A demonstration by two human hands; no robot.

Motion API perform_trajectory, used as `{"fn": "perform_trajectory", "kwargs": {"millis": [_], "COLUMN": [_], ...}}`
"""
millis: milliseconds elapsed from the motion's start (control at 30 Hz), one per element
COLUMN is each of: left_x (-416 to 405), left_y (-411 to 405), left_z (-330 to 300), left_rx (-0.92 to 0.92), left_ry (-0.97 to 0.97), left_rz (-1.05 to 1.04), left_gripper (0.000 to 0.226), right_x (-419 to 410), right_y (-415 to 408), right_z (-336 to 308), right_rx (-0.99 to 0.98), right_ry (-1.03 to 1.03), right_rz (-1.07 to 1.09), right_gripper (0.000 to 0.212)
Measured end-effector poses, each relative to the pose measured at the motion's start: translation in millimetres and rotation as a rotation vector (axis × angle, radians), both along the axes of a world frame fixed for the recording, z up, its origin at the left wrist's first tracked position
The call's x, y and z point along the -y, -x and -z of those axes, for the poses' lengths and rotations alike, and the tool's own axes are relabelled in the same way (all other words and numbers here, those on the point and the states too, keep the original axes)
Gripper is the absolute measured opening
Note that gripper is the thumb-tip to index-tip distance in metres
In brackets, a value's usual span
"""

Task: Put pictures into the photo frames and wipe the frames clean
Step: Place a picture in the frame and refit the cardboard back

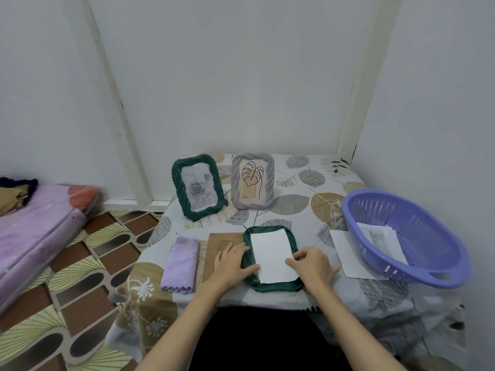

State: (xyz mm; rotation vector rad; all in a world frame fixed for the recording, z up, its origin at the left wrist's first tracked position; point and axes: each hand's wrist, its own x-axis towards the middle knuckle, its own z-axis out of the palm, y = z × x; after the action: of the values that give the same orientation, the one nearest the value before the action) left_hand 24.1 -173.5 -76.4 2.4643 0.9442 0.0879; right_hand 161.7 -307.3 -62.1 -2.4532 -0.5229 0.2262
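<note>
A dark green frame (278, 285) lies face down near the table's front edge, with a white picture sheet (272, 253) lying blank side up in its opening. My left hand (232, 263) rests on the frame's left edge, thumb on the sheet. My right hand (312, 266) pinches the sheet's right edge. A brown backing board (217, 243) lies under my left hand. A folded lilac cloth (180, 261) lies to the left of the board. At the back stand a green frame (198, 186) with a rose picture and a grey frame (253, 180) with a leaf drawing.
A purple plastic basket (407, 236) sits at the right, holding a cat picture (381, 241), with a loose sheet (345, 253) partly under it. The table (294, 207) has a leaf-patterned cover and stands against white walls. A pink mattress (40, 226) lies on the floor at left.
</note>
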Motion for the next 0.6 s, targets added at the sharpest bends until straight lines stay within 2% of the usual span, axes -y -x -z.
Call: {"fn": "perform_trajectory", "kwargs": {"millis": [100,167,200,300,333,367,433,533,567,600], "left_x": [1,4,6,23,28,32,37,47,49,52], "left_y": [-2,-6,-9,-24,-29,-35,-48,-67,-73,-79], "left_z": [-1,-6,-10,-29,-34,-37,-38,-38,-38,-38], "left_rx": [0.037,0.196,0.322,0.696,0.769,0.794,0.795,0.739,0.723,0.704], "left_ry": [-0.01,-0.018,0.058,0.609,0.723,0.75,0.754,0.763,0.753,0.742], "left_rz": [-0.015,-0.033,-0.04,-0.094,-0.113,-0.13,-0.13,-0.085,-0.072,-0.061], "left_gripper": [0.057,0.053,0.051,0.05,0.053,0.055,0.055,0.058,0.058,0.059], "right_x": [2,2,3,7,11,16,31,66,76,86], "right_y": [-2,-6,-8,-15,-17,-20,-29,-52,-59,-66], "right_z": [-5,-14,-19,-33,-36,-40,-47,-57,-60,-63], "right_rx": [-0.079,-0.214,-0.278,-0.35,-0.331,-0.287,-0.068,0.471,0.508,0.462], "right_ry": [-0.172,-0.378,-0.465,-0.562,-0.561,-0.547,-0.455,0.008,0.18,0.295], "right_rz": [-0.01,-0.046,-0.06,-0.082,-0.107,-0.141,-0.209,-0.218,-0.217,-0.226], "right_gripper": [0.01,0.01,0.011,0.011,0.011,0.011,0.018,0.037,0.043,0.047]}}
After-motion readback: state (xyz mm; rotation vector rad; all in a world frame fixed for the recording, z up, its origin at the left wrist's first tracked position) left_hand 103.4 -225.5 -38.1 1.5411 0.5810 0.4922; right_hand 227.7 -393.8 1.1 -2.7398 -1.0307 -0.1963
